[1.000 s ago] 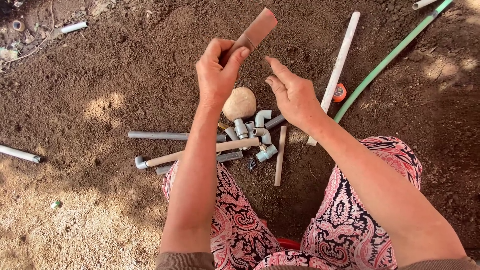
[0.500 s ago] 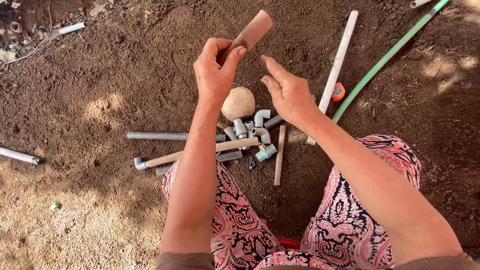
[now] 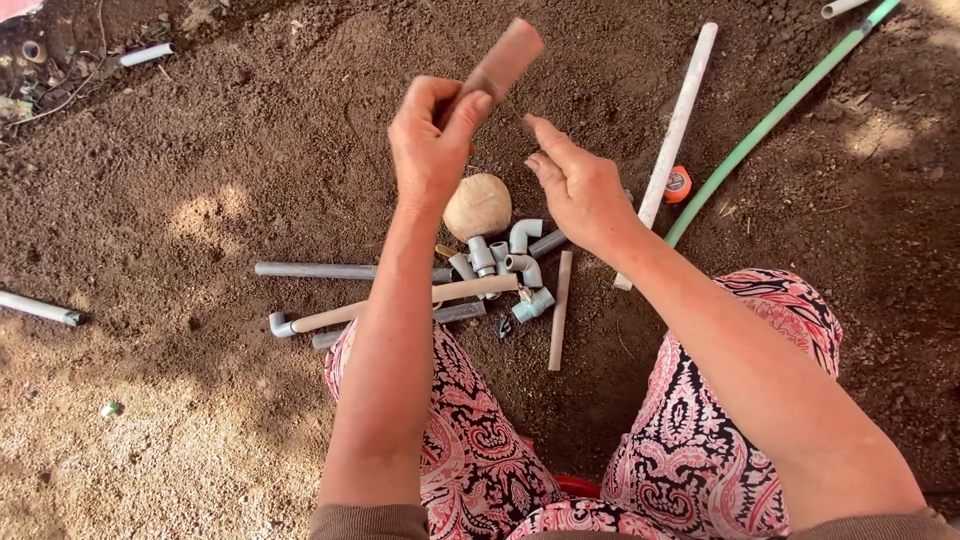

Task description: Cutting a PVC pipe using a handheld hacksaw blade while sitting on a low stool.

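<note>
Little has moved since the earlier frames: both hands sit slightly higher and closer together. Going from large to small, the brown soil ground carries a long green hose at 2 o'clock and a heap of grey plastic pipe pieces and elbow fittings below the hands; no container is visible. The left hand pinches a flat reddish-brown strip; the right hand is half open, empty. I judge the strip is being inspected; next, a steady grip.
</note>
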